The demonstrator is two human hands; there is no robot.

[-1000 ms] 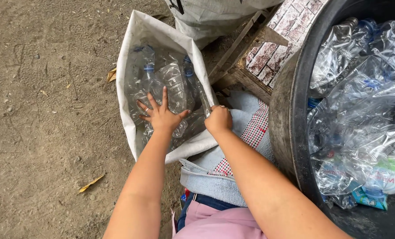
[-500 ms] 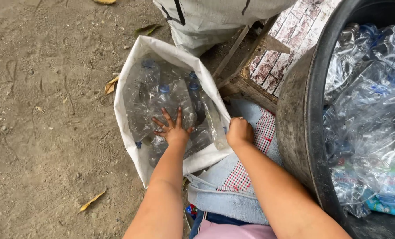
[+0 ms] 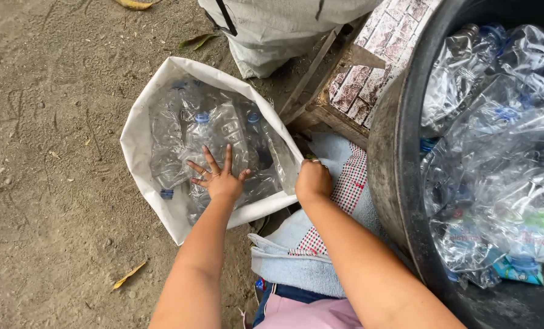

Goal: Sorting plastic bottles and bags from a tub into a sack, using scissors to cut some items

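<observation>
A white sack [image 3: 139, 152] stands open on the dirt ground, holding several crushed clear plastic bottles [image 3: 220, 131] with blue caps. My left hand [image 3: 218, 176] reaches into the sack, fingers spread, palm pressing down on the bottles. My right hand [image 3: 312, 180] is closed on the sack's right rim, holding it. A grey cloth with a red checked patch [image 3: 339, 201] lies over my lap under my right arm.
A big black tub [image 3: 393, 164] at the right is heaped with crushed clear bottles [image 3: 497, 146]. A worn wooden frame [image 3: 351, 91] and a grey sack [image 3: 278, 30] stand behind. Dry leaves [image 3: 129, 275] lie on the dirt at left.
The view has shifted slightly. My left hand stays spread on the bottles, sitting a little lower in the sack. My right hand keeps its hold on the rim.
</observation>
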